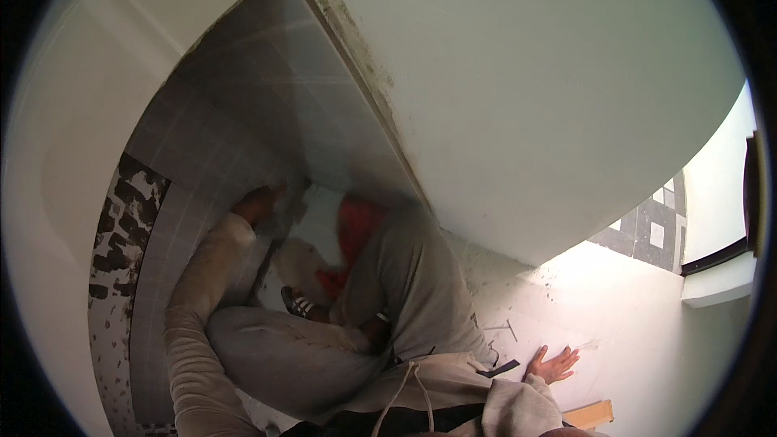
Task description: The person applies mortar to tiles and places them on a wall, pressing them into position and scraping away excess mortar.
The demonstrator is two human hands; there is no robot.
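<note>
My left hand (pixel 263 202) reaches down to the foot of the grey tiled wall (pixel 190 150) in the shaded recess; its fingers are dim and blurred, so what they touch or hold is unclear. My right hand (pixel 553 366) rests with spread fingers on the pale floor (pixel 615 316) at lower right, holding nothing. Between my bent legs and the recess lie a blurred red object (pixel 356 222) and a pale shape (pixel 295 255) that I cannot make out. My striped sandal (pixel 299 303) shows below them.
A large white wall (pixel 526 97) overhangs the right side, with a rough edge along the tiles. An unfinished strip with dark patches (pixel 129 218) runs down the left. A wooden piece (pixel 591 414) lies near my right hand. A checkered tiled area (pixel 651 222) shows beyond the opening at right.
</note>
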